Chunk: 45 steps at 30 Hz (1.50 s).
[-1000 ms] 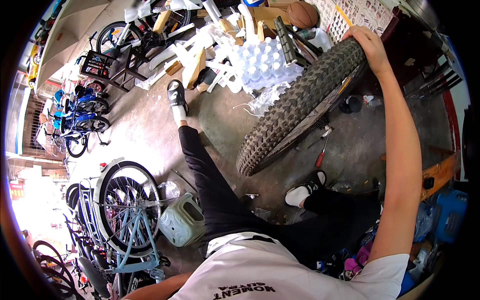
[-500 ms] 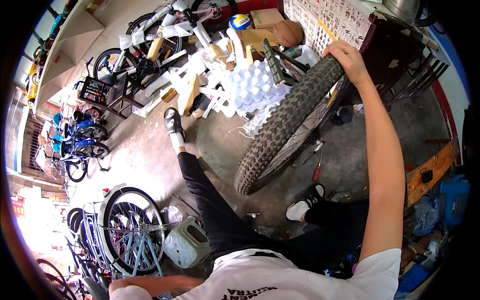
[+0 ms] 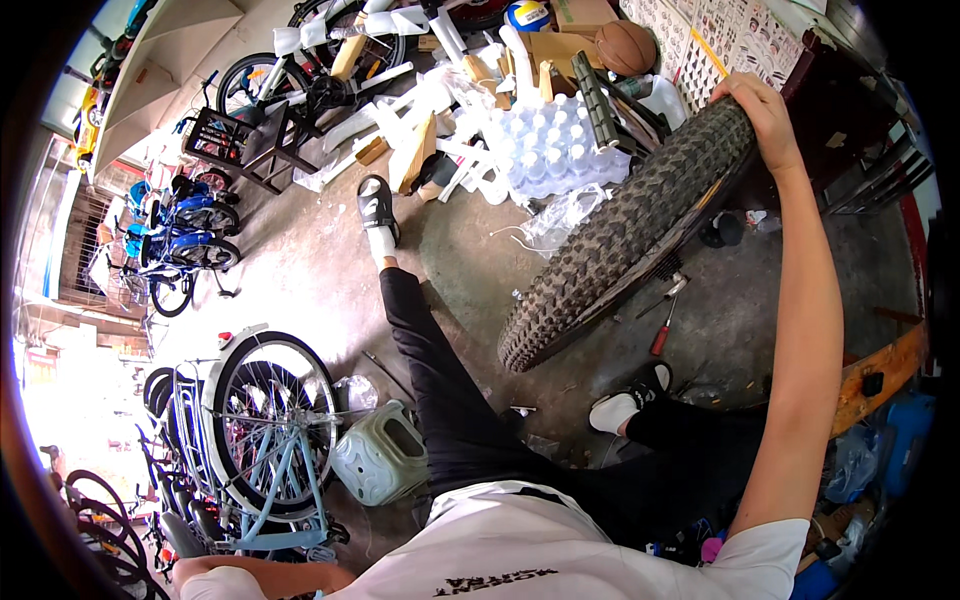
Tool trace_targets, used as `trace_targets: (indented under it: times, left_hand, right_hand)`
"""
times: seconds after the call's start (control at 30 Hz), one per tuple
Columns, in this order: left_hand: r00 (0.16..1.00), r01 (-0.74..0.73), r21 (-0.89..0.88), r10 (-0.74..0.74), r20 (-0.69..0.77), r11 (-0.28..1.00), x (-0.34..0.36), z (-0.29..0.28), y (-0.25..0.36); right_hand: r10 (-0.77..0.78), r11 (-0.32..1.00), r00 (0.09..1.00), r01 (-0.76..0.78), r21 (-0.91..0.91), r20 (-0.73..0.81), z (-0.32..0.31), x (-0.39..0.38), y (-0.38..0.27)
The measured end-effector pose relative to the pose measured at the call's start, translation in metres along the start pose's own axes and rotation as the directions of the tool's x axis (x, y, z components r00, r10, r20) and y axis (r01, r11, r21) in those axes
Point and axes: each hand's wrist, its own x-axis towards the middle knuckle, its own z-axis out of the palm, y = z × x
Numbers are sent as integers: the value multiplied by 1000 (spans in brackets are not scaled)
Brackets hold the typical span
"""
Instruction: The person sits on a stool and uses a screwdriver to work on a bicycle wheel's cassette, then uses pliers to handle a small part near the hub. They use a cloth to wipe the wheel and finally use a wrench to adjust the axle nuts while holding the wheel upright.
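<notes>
My right hand [image 3: 765, 118] is closed over the top of a bicycle wheel with a knobbly black tyre [image 3: 625, 235], fingers wrapped round the tread. The wheel leans at a slant, its lower end toward the middle of the floor; its spokes are mostly hidden behind the tyre. Beside the hub, a screwdriver with a red handle [image 3: 660, 340] lies on the floor. Of my left arm only the forearm [image 3: 265, 577] shows at the lower left; the hand itself is hidden past my shirt.
A pale blue bicycle [image 3: 285, 480] and a pale green plastic stool-like thing [image 3: 375, 460] stand at the left. Ahead lie wrapped water bottles [image 3: 545, 150], cardboard, plastic wrap and a basketball [image 3: 627, 47]. A dark chair [image 3: 275, 150] stands far left. A wooden plank [image 3: 885, 375] lies right.
The view has shifted, so the surroundings sit farther right and higher. The wheel has tipped, showing more tread and less of its spokes. My right hand keeps its grip.
</notes>
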Motion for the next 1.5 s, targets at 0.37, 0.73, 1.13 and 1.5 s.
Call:
trace_targets:
  times: [0.37,0.73,1.13,1.5]
  left_hand:
    - [993,67,35,-70,99,997,13,-37,-3]
    - [573,111,568,414,-707,816,31,-211,176]
    - [-85,68,977,977,-196,202,118,-250,488]
    - [-12,257,962,995,98,-91,121,-253,520]
  right_hand:
    - [-3,999,999,6,52,-53,8,-2,-6]
    - [-255,868,967,226,-441,-7,19,13,20]
    - [-36,987,753,-74,-140,-657,50,-68,9]
    - [911,353,412,-803,481,21,287,-365,86]
